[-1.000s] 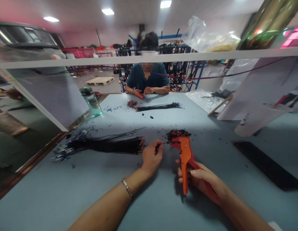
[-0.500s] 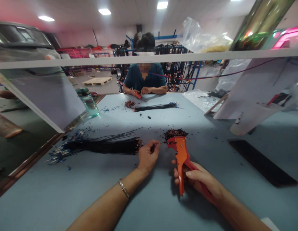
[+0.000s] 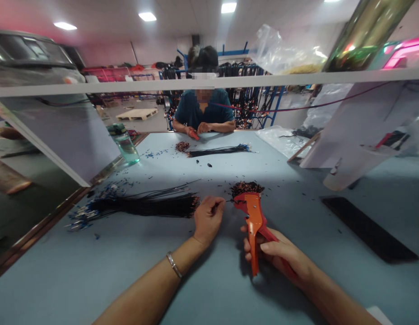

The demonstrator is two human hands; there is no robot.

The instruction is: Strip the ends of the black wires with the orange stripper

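Note:
My left hand (image 3: 208,220) pinches a thin black wire (image 3: 229,201), whose end points at the jaws of the wire stripper. Wrapped round the handles of this orange and red wire stripper (image 3: 253,216) is my right hand (image 3: 273,250); the tool's head is up and its jaws face left. Whether the wire end lies inside the jaws is hard to see. Just behind the tool's head sits a pile of small black and copper-coloured scraps (image 3: 247,187). A bundle of black wires (image 3: 145,204) lies left of my left hand, copper ends toward it, blue and silver terminals at the far-left end.
Across the table (image 3: 196,280) a person (image 3: 204,108) holds a red tool near another wire bundle (image 3: 219,150). A water bottle (image 3: 126,144) stands at left, a white cup (image 3: 358,167) and a flat black strip (image 3: 368,228) at right. A white shelf bar (image 3: 230,82) spans above.
The wire stripper has shifted very slightly left toward my left hand. My left hand stays almost in place, still pinching the wire.

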